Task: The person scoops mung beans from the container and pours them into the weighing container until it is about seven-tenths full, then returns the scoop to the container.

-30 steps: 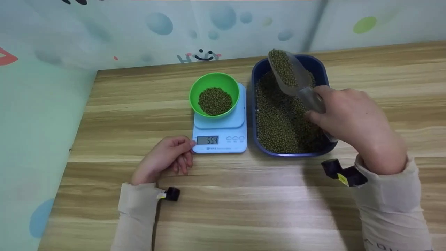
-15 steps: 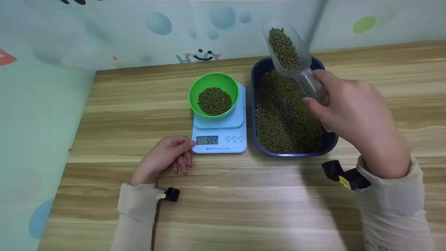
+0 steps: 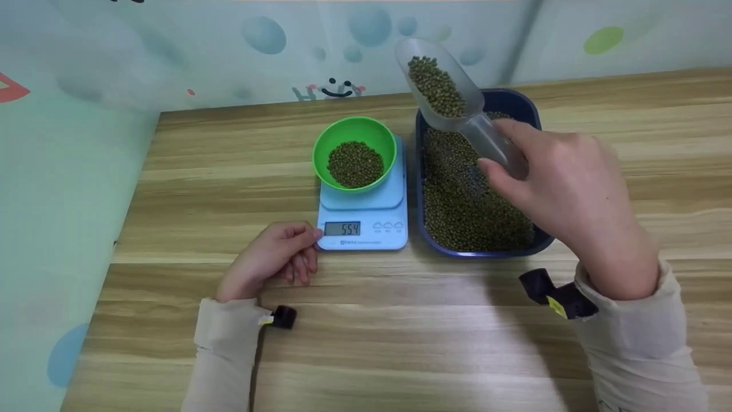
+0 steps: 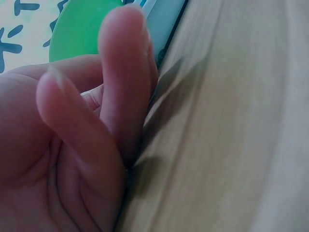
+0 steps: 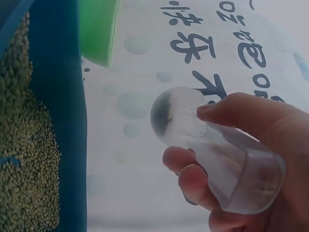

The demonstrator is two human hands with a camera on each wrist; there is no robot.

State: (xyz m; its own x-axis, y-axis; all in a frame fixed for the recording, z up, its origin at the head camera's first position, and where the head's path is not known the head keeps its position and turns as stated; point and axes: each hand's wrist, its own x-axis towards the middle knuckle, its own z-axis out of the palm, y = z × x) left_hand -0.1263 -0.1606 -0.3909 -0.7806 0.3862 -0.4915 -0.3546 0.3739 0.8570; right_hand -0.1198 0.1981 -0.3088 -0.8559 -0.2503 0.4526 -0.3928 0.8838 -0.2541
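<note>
My right hand (image 3: pixel 572 183) grips a clear plastic scoop (image 3: pixel 485 139) by its handle, and small green-brown beans (image 3: pixel 437 88) lie in the scoop. It is raised over the far left part of a dark blue tub (image 3: pixel 420 212), which holds many more of these beans. A green bowl (image 3: pixel 383 134) with a small heap of beans sits on a pale blue kitchen scale (image 3: pixel 366 243), whose display (image 3: pixel 343 229) reads 554, any decimal point being too small to tell. Beside the scale's near left corner, my left hand (image 3: pixel 274 252) rests with loosely curled fingers, its tip touching that corner.
All this stands on a wood-grain table (image 3: pixel 400 343). A pale wall covering (image 3: pixel 274 74) with printed bubbles and a smiling face rises behind the table's far edge and along its left side. The tub stands just right of the scale.
My right hand first lifted the loaded scoop up from the tub, then moved it left toward the green bowl. The left hand, the bowl and the scale reading stay the same.
</note>
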